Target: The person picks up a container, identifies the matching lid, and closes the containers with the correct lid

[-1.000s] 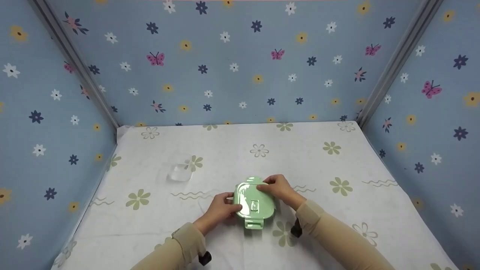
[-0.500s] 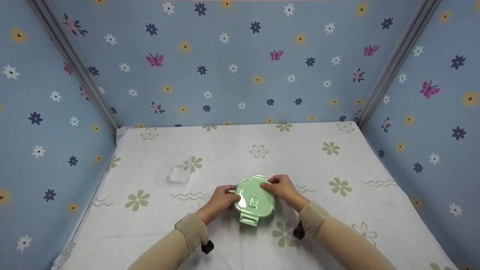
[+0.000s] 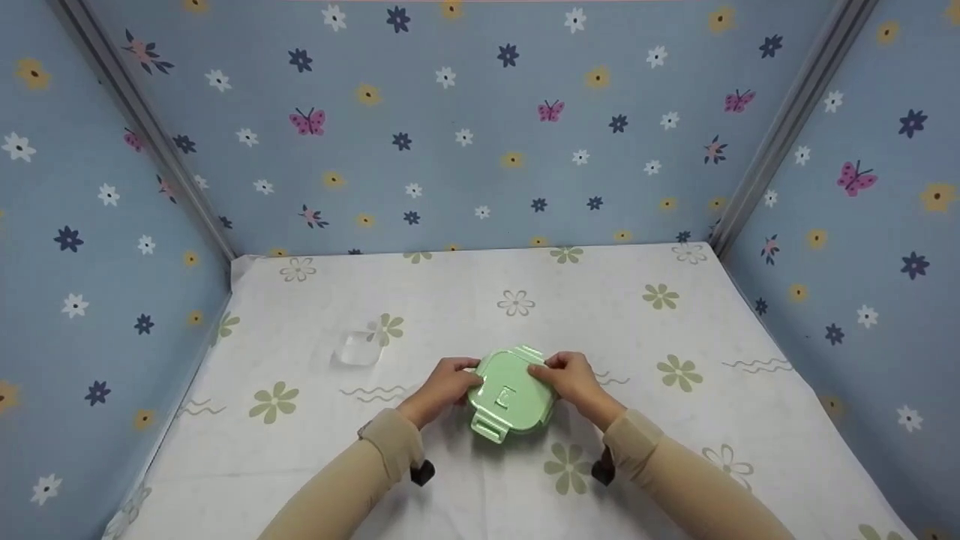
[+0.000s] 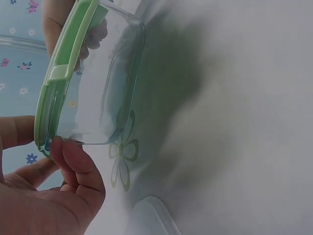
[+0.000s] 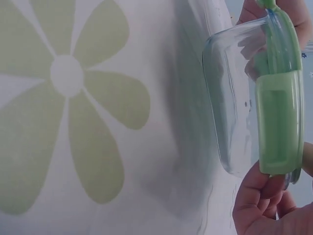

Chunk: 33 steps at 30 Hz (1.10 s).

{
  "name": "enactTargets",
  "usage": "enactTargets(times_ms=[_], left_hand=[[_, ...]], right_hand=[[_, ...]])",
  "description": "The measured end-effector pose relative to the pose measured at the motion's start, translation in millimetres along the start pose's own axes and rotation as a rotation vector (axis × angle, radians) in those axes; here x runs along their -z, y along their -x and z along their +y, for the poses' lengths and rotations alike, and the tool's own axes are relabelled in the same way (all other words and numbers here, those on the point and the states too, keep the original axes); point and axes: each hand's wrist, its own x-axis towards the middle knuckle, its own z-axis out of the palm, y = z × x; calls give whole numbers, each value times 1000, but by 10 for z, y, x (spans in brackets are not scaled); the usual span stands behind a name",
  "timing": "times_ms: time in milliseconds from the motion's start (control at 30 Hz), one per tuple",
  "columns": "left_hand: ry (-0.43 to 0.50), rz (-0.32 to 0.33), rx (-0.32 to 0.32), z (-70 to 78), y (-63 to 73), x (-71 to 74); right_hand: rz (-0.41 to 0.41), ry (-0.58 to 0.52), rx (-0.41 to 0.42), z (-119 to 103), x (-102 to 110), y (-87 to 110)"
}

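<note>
In the head view a food container with a light green lid (image 3: 516,390) is held between my two hands, turned slightly askew. Its body is clear glass (image 4: 110,83), and side flaps (image 5: 276,125) show on the lid. My left hand (image 3: 442,388) grips the left rim, thumb on the lid and fingers beneath the edge. On the opposite rim my right hand (image 3: 576,381) does the same near the far right corner. A shadow spreads under the glass; whether its base touches the cloth I cannot tell.
A small clear, box-like piece (image 3: 358,349) sits on the white flowered cloth (image 3: 450,300), left of the container. Blue patterned walls (image 3: 465,172) with grey corner posts (image 3: 791,127) enclose the back and sides.
The container has turned clockwise as seen from above, its near flap swinging left and its far flap right. My left hand has moved forward along with it; my right hand has shifted slightly right.
</note>
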Motion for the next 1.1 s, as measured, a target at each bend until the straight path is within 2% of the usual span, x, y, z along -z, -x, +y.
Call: enactTargets(times_ms=[400, 567, 1100], left_hand=[[-85, -79, 10, 16, -183, 43], [-83, -109, 15, -8, -246, 57], [-98, -135, 24, -52, -349, 60]], right_hand=[[10, -8, -11, 36, 58, 129], [-6, -28, -31, 56, 61, 176], [12, 16, -52, 119, 66, 208]])
